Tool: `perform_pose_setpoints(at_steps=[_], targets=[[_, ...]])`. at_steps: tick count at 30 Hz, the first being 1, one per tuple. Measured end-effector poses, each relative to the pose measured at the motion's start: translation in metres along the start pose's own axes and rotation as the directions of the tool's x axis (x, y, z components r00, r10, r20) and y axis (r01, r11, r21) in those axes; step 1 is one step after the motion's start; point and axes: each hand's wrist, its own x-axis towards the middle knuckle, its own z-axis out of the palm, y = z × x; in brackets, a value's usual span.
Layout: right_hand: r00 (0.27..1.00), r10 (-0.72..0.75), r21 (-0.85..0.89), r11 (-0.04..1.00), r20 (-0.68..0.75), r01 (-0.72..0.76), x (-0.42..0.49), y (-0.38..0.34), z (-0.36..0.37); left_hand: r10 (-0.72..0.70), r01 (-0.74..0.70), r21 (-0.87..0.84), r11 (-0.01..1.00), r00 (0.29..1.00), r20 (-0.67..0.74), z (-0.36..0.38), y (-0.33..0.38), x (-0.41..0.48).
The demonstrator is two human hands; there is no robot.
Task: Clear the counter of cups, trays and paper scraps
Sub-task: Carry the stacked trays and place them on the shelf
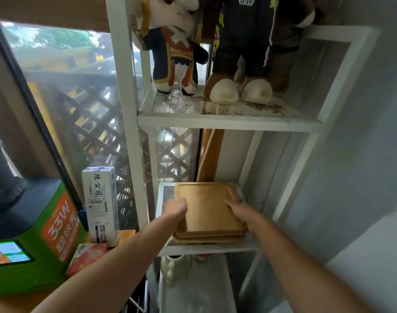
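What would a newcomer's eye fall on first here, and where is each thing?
Two plush dolls stand on the white rack's upper mesh shelf. On the shelf below, the left hand and right hand hold a stack of wooden trays by its sides. A green box sits at the left.

Left hand, right hand, both gripping tray
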Motion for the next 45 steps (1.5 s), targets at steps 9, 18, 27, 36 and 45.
perform_pose_setpoints(at_steps=[9, 18, 27, 36, 45], targets=[[0.973, -0.127, -0.320, 0.945, -0.192, 0.061, -0.001, 0.003, 0.012, 0.066, -0.029, 0.301, 0.953, 0.992, -0.112, 0.004, -0.010, -0.006], [0.940, -0.142, -0.417, 0.909, -0.311, 0.000, -0.016, 0.005, 0.024, 0.210, -0.164, 0.329, 0.930, 0.972, -0.106, 0.002, -0.022, -0.010], [0.941, -0.076, -0.203, 0.979, -0.328, 0.008, -0.029, 0.015, 0.022, 0.199, -0.172, 0.247, 0.954, 0.976, -0.088, 0.002, -0.024, -0.013], [0.944, -0.086, -0.110, 0.993, -0.318, 0.054, -0.035, 0.026, 0.017, 0.211, -0.202, 0.140, 0.969, 0.976, -0.055, -0.006, -0.027, -0.013], [0.935, -0.106, 0.050, 0.990, -0.339, 0.130, -0.027, 0.029, 0.032, 0.223, -0.174, 0.260, 0.950, 0.960, -0.171, -0.003, -0.033, -0.006]])
